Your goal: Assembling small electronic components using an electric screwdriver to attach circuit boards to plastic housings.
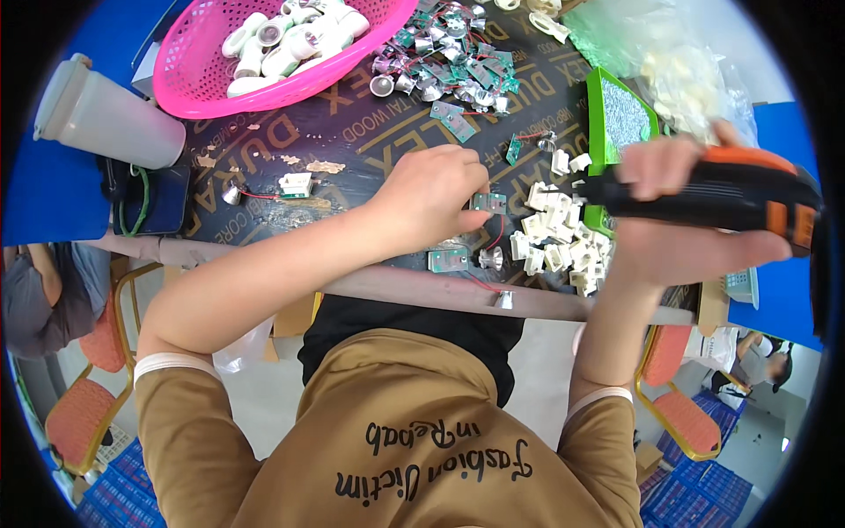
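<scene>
My left hand (429, 198) rests low over the table, its fingers curled and the thumb and fingertips closed on the edge of a small green circuit board (489, 203). A red wire runs from near that board down toward a silver reflector cup (491, 258). My right hand (662, 176) is wrapped round a black and orange power screwdriver (726, 189), held level with its tip pointing left. The tip is beside a green tray (597, 114) of small silvery pieces, probably screws. Below the tip lies a heap of white plastic holders (559, 231). Another circuit board (449, 260) lies near the table's front edge.
At the far left stands a pink basket (189, 97) of white plastic housings, beside a lidded cup (110, 114). Circuit boards with reflectors (449, 62) are heaped at the back. A white holder with a board (297, 184) sits left. Plastic bags (695, 79) fill the back right.
</scene>
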### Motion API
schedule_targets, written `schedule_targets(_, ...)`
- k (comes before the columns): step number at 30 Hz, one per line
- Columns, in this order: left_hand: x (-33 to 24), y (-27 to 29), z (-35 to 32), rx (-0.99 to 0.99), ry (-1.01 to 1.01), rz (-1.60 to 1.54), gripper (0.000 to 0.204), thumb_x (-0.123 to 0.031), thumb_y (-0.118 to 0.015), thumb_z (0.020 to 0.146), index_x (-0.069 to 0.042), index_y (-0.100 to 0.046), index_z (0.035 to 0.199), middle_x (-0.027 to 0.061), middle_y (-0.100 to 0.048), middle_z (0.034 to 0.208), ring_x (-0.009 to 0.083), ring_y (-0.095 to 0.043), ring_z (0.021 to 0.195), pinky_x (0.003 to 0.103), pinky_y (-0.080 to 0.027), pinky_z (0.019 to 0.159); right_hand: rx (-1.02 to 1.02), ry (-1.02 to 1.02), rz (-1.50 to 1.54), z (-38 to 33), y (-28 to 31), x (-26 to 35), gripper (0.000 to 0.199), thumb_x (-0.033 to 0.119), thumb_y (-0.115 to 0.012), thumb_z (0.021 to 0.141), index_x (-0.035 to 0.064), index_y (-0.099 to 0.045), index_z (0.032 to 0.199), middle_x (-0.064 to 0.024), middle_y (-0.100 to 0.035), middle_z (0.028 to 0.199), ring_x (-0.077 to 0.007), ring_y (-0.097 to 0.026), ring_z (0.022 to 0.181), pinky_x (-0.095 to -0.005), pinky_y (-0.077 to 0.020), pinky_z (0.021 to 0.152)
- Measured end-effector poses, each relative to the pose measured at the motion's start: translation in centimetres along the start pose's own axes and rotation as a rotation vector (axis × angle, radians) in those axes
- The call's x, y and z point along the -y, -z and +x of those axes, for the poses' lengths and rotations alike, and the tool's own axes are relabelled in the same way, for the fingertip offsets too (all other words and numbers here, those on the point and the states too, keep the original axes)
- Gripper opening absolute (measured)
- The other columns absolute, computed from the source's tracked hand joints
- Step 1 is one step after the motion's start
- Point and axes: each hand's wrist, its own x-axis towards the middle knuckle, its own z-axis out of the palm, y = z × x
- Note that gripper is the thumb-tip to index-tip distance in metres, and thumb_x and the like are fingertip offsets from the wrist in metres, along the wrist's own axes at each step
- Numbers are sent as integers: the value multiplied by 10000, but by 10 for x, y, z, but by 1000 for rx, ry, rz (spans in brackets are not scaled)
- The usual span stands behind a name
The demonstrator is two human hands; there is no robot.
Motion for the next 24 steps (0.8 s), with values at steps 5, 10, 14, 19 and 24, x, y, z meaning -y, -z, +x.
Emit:
schedule_targets(5,-7,12,0,-67,-51,-9,245,-131,-732,649,-52,-572,815,63,-559,780,257,-563,787,355,-463,677,-203,75,-231,-3,92,53,855,803,-457,690,29,-530,1043,-105,-550,688,-202,-497,613,-341,-412,632)
schedule_targets(10,-31,37,3,-139,-115,-98,255,-50,-728,644,-46,-593,859,73,-601,841,218,-585,697,302,-475,582,-621,135,-454,-21,113,59,785,713,-582,688,25,-467,1049,-102,-531,843,-222,-508,818,-380,-437,786)
schedule_targets(14,-55,60,4,-207,-106,-162,290,-17,-721,620,-48,-652,900,71,-623,804,138,-571,599,236,-453,516,-602,140,-463,-25,114,70,805,725,-589,669,21,-470,1041,-91,-524,825,-215,-501,798,-384,-431,797)
schedule_targets(19,-68,73,-1,-290,-208,-122,317,-20,-720,605,-27,-676,919,69,-604,774,136,-542,603,224,-434,507,-622,120,-424,-27,101,65,827,751,-580,649,24,-484,1032,-75,-496,781,-190,-469,738,-369,-404,761)
schedule_targets(24,-61,81,-16,-251,48,-49,289,-57,-696,685,-35,-673,972,50,-617,775,97,-527,596,210,-401,500,-630,84,-462,-35,103,63,860,779,-513,674,11,-488,1060,-68,-483,759,-179,-456,720,-362,-391,744)
